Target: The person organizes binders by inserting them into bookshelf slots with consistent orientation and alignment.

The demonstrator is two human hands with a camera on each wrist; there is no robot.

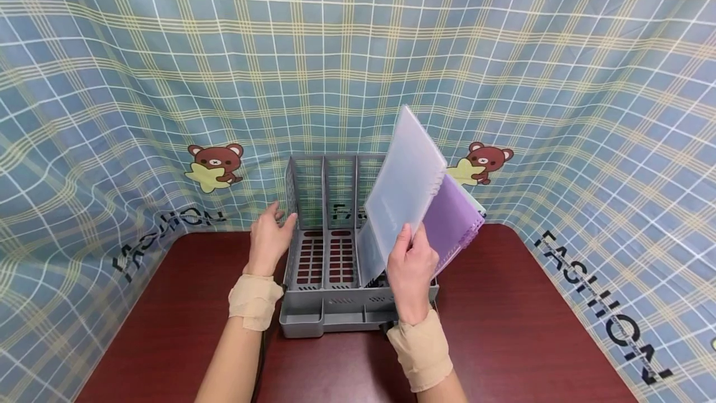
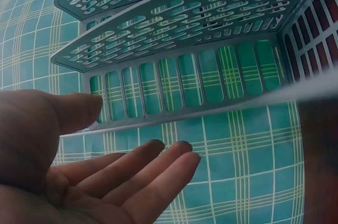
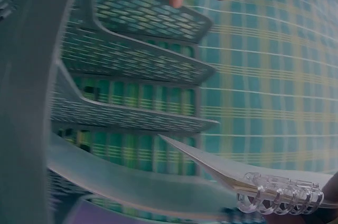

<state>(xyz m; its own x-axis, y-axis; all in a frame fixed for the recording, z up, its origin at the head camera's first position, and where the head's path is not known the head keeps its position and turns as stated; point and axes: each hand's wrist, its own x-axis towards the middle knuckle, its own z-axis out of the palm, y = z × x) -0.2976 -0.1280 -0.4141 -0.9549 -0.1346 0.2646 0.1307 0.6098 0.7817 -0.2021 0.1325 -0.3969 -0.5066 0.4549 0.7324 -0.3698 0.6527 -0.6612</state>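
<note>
A grey desktop file organizer (image 1: pixel 341 296) with upright perforated dividers stands on the table. My right hand (image 1: pixel 412 272) grips a ring-bound notebook (image 1: pixel 405 179) with a frosted translucent cover, thumb on its front, and holds it tilted above the organizer's right part. In the right wrist view its clear rings (image 3: pixel 277 195) show close up. Behind it a purple ring-bound notebook (image 1: pixel 454 219) leans to the right. Another bluish translucent cover (image 1: pixel 369 254) shows low in the organizer. My left hand (image 1: pixel 270 238), fingers spread loosely, is beside the organizer's left side panel (image 2: pixel 174 97) and holds nothing.
The organizer sits on a dark red table (image 1: pixel 492 328). A blue plaid curtain (image 1: pixel 347 48) with printed bears closes off the back and both sides. Low trays (image 1: pixel 341 316) run along the organizer's front. A pale green edge (image 1: pixel 468 194) shows behind the purple notebook.
</note>
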